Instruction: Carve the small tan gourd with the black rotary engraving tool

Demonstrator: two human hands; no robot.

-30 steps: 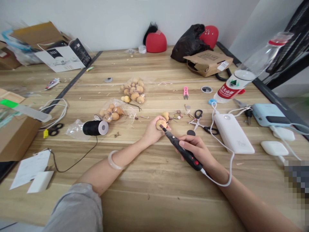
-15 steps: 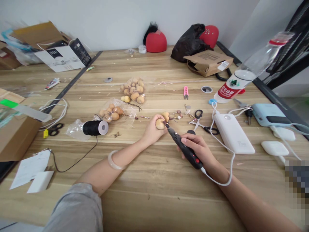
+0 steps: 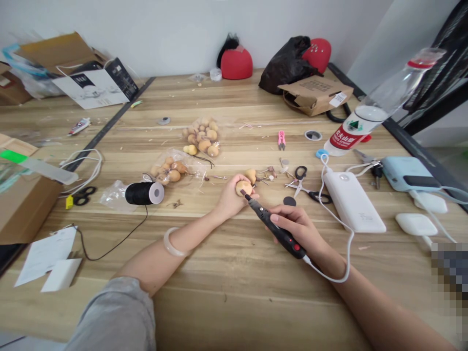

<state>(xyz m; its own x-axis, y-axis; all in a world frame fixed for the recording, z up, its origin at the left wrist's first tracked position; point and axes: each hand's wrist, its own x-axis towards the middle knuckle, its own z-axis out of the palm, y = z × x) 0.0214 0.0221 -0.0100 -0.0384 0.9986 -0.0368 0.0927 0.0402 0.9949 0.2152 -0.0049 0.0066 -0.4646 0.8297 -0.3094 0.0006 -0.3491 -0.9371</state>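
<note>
My left hand (image 3: pixel 231 199) is closed round a small tan gourd (image 3: pixel 242 187). My right hand (image 3: pixel 295 224) grips a black rotary tool (image 3: pixel 262 211), its dark bit at the gourd's near right side. I cannot tell if the bit presses on it. A white cable (image 3: pixel 329 279) runs from the tool's end to a white power bank (image 3: pixel 354 202). Just behind the held gourd lies another gourd (image 3: pixel 250 174). Small rotary bits (image 3: pixel 269 171) are scattered to its right.
Scissors (image 3: pixel 300 184) and a dark disc (image 3: pixel 289 201) lie right of the gourd. Bagged gourds (image 3: pixel 204 135), more gourds (image 3: pixel 170 170) and a black thread spool (image 3: pixel 141 193) sit to the left. A tilted-looking water bottle (image 3: pixel 343 137) and pink snips (image 3: pixel 281 140) are farther back.
The gourd in my left hand has turned slightly and sits a little lower right. My right hand has shifted the rotary tool a little left, its tip slightly lower.
</note>
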